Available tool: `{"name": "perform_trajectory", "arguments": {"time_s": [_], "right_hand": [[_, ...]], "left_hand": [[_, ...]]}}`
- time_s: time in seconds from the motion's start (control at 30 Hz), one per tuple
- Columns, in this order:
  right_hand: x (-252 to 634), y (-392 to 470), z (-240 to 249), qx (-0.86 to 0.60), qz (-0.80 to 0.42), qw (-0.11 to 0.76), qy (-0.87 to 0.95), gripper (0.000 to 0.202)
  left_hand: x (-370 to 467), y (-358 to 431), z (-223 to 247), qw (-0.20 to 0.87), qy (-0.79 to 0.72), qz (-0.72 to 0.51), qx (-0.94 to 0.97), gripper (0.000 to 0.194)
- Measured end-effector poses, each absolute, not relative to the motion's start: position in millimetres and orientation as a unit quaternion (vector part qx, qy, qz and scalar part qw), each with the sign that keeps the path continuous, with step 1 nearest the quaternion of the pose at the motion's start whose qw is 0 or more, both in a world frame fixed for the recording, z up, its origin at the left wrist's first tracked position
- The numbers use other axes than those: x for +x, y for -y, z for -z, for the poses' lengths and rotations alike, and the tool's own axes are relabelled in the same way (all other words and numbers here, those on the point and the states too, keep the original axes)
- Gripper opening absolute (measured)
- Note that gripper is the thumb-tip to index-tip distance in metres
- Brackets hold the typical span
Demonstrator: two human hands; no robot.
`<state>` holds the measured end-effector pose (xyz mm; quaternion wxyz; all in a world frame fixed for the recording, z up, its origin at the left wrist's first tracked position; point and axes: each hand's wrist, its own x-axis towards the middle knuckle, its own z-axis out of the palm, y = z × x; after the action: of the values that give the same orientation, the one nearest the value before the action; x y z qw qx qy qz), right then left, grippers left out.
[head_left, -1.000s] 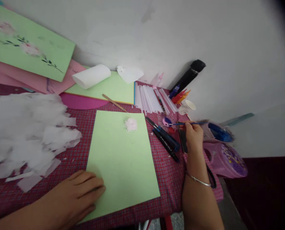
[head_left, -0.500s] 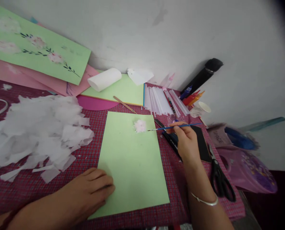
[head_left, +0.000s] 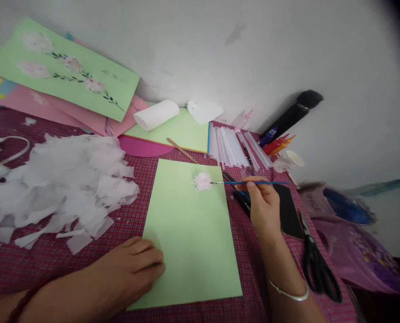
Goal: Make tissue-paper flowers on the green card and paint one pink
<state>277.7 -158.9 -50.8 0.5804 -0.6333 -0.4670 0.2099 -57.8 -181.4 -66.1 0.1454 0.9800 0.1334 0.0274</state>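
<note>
A light green sheet of paper (head_left: 189, 242) lies on the table with a small pale pink tissue flower (head_left: 202, 181) near its top. My right hand (head_left: 262, 199) is closed around a thin blue paintbrush (head_left: 230, 182), held almost level. The brush's dark tip is at the flower's right edge. My left hand (head_left: 141, 264) rests on the lower left edge of the green sheet, fingers lying together on the paper and holding nothing.
White tissue pieces (head_left: 72, 179) are heaped at the left. Black scissors (head_left: 317, 264) and a black pad (head_left: 289, 213) lie at the right. Behind are glue sticks (head_left: 228, 146), a white roll (head_left: 156, 114), a wooden stick (head_left: 182, 150), a paper cup (head_left: 289, 160) and a finished flower card (head_left: 85, 94).
The paintbrush tip has moved from just below right of the flower up to its edge. My left hand stays on the sheet. The whole view has shifted slightly.
</note>
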Motion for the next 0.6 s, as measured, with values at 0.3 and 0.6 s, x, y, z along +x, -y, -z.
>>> {"name": "perform_trajectory", "arguments": {"time_s": [0.3, 0.6], "right_hand": [[267.5, 154.0, 59.4, -0.635, -0.164, 0.526, 0.542, 0.017], [264.2, 156.2, 54.6, -0.648, -0.096, 0.48, 0.583, 0.017]], "left_hand": [[-55.3, 180.8, 62.0, 0.172, -0.14, -0.028, 0.975, 0.021], [-55.6, 179.9, 60.4, 0.191, -0.14, -0.026, 0.971, 0.018]]}}
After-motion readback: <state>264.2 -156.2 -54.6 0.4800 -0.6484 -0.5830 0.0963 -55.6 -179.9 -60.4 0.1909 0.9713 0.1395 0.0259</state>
